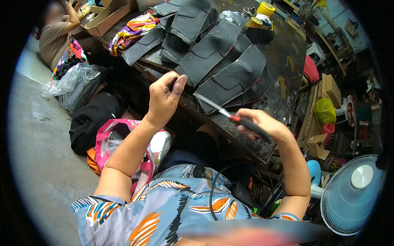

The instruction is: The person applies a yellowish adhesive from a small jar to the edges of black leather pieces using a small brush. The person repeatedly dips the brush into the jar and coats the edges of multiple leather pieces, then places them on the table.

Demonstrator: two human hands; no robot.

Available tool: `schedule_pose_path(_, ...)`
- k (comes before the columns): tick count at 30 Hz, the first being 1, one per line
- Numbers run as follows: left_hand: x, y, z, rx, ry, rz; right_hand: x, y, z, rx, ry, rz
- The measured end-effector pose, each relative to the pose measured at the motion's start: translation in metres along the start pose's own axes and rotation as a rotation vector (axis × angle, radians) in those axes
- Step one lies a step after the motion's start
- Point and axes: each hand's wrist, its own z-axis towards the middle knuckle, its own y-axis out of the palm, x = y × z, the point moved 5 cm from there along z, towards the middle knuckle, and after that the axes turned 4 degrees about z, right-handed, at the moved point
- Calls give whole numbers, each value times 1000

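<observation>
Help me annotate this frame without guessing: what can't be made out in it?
All in the head view:
Left hand: its closed grip hides the palm, so what it may hold is unclear.
Black-handled tool: handle partly covered by the right hand.
Black pieces: lower ones overlapped by those on top.
Clear plastic bag: crinkled plastic obscures its contents.
Co-worker: blurred at the head.
</observation>
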Motion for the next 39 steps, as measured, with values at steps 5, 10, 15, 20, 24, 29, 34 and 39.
schedule_pose_path(5, 16, 38, 24, -45, 287, 249, -14, -69, -44, 674, -113, -407)
schedule_pose_path(10, 18, 99, 7, -323, 488, 496, -21, -104, -43, 948, 255, -1010)
schedule_pose_path(15, 2, 109, -2, -298, 497, 620, -23, -116, -17, 887, 219, -1024)
schedule_pose_path(20, -3, 109, -1, -303, 498, 616, -24, -129, -3, 911, 142, -1023)
schedule_pose_path(24, 2, 109, -1, -307, 493, 613, -8, -150, -5, 887, 153, -811)
schedule_pose_path(29, 14, 100, 5, -260, 540, 622, 0, -166, -14, 913, 200, -664)
schedule_pose_path(34, 2, 90, 32, -65, 539, 675, -41, -161, -7, 963, 200, -889)
schedule_pose_path(39, -28, 99, 31, -115, 424, 714, -78, -160, 39, 968, 167, -1122)
